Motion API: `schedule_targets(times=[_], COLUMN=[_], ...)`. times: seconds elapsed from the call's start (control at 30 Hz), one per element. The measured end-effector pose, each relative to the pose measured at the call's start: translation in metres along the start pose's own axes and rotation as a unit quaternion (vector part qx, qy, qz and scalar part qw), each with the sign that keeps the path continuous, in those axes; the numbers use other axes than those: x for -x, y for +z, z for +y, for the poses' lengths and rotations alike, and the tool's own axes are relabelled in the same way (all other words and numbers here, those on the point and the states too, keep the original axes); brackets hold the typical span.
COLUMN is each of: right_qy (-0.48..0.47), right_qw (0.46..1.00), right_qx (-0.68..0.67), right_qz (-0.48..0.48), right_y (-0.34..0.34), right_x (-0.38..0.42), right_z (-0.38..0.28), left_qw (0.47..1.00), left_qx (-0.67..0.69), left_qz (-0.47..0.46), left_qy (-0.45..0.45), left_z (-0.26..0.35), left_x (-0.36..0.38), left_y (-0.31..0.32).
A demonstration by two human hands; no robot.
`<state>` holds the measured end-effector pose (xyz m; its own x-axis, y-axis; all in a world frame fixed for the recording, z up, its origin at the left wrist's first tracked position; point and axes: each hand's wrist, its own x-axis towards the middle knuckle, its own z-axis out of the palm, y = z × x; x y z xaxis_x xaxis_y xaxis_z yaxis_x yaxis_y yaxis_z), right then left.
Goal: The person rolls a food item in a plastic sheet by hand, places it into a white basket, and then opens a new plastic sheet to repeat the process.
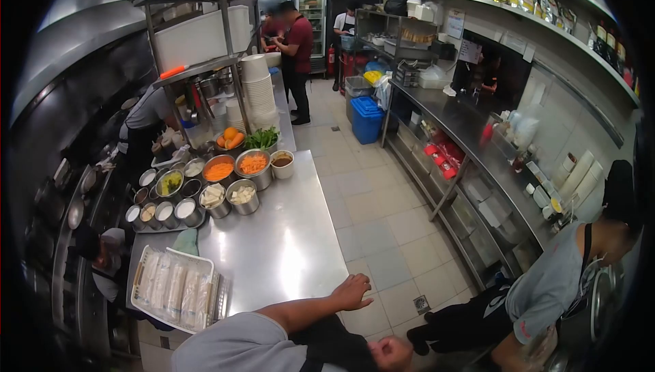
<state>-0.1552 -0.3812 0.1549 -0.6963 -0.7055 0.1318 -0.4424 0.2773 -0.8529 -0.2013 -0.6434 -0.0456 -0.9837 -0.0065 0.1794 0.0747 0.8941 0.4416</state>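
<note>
My left hand (351, 292) reaches across my front, its fingers apart and holding nothing, beside the near right corner of the steel counter (293, 263). Low in the view, my right hand (390, 353) is curled and slightly blurred, with no object showing in it. Left of my left arm, a white plastic basket (144, 273) holds several clear-wrapped pale packs (179, 289). Behind it lies a green cloth (185, 242). Farther back stand steel containers with shredded orange food (253, 162), pale chunks (242, 194) and white contents (185, 209).
A co-worker (546, 290) in a grey shirt stands close on my right. Others work left of the counter and at the far end (297, 37). A tiled aisle (382, 229) runs ahead, past a blue bin (367, 119) and a steel side counter (471, 126) with shelves below.
</note>
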Motion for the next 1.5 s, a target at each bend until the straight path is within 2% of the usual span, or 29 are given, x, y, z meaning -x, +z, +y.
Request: schedule_targets(times=[0.03,0.1,0.13,0.37,0.43,0.57,1.0,1.17,1.23,1.37,1.5], right_qy=[-0.002,-0.137,-0.123,-0.094,-0.071,-0.056,-0.020,-0.004,0.022,0.025,0.054], right_qw=[1.000,0.986,0.984,0.986,0.989,0.990,0.993,0.995,0.986,0.988,0.990], right_qx=[0.001,0.002,0.001,0.004,0.035,0.014,0.012,0.009,-0.062,-0.013,-0.020], right_qz=[0.003,0.098,0.125,0.136,0.127,0.129,0.116,0.102,0.153,0.150,0.126], right_y=[0.005,0.011,0.014,0.011,0.013,0.011,0.007,0.015,0.023,0.023,0.021], right_x=[0.000,0.002,0.003,0.005,0.005,0.002,-0.003,-0.002,-0.009,-0.013,-0.015], right_z=[-0.003,0.002,0.008,0.024,0.032,0.031,0.034,0.055,0.075,0.077,0.072], left_qw=[1.000,1.000,1.000,0.999,0.999,0.998,0.998,0.998,0.999,1.000,0.998], left_qx=[-0.003,-0.006,-0.009,-0.017,-0.014,-0.014,-0.019,-0.031,-0.025,-0.019,-0.030], left_qz=[-0.012,-0.020,-0.024,-0.022,-0.029,-0.052,-0.047,-0.046,-0.028,-0.010,-0.052], left_qy=[-0.007,-0.013,-0.016,-0.018,-0.024,-0.036,-0.030,-0.026,-0.015,-0.002,-0.032], left_z=[0.001,0.003,0.003,0.005,0.005,0.008,0.006,0.004,0.002,0.000,0.004], left_x=[0.000,-0.004,-0.003,-0.002,-0.001,-0.004,-0.003,-0.002,-0.003,-0.001,-0.002], left_y=[-0.001,-0.001,-0.002,-0.002,-0.001,-0.006,-0.004,-0.001,0.001,0.002,-0.005])
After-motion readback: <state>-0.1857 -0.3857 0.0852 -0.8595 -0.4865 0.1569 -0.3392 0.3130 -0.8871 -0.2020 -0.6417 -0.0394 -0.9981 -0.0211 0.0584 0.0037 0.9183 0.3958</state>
